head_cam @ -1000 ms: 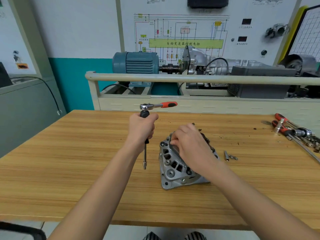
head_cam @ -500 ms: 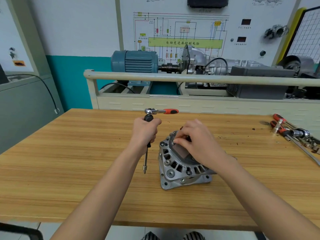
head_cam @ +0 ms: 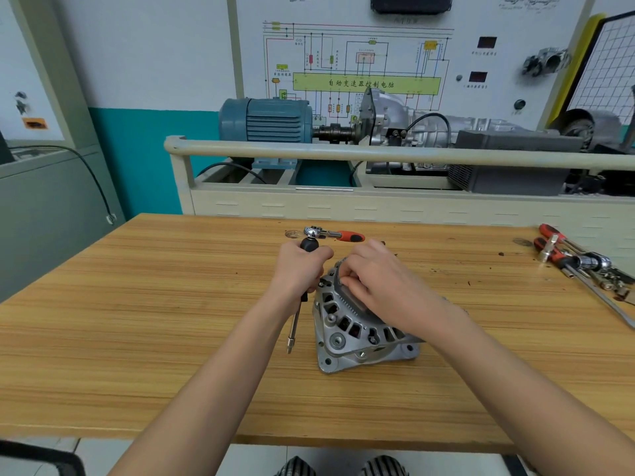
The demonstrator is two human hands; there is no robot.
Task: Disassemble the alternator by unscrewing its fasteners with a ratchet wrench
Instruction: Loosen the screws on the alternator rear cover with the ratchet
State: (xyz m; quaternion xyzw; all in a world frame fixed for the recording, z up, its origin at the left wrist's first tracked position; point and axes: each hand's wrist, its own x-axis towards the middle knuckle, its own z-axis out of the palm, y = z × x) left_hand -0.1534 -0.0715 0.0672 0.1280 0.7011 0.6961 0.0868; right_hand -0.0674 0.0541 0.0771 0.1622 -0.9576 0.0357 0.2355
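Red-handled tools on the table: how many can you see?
3: the ratchet wrench behind the left hand, and two red-handled tools at the table's right edge. More may lie off-frame.

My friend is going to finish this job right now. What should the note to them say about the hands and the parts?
Left hand: grips a black-handled driver, its shaft pointing down beside the alternator, tip not on any fastener.
Right hand: fingers pinch at something on top of the alternator; what exactly is hidden.
The alternator sits on the wooden table, its housing in one piece.
The ratchet wrench with the orange handle lies behind the hands, untouched.
More tools lie at the far right.
Left: housing bolts are visibly in place; unscrew them with the ratchet.
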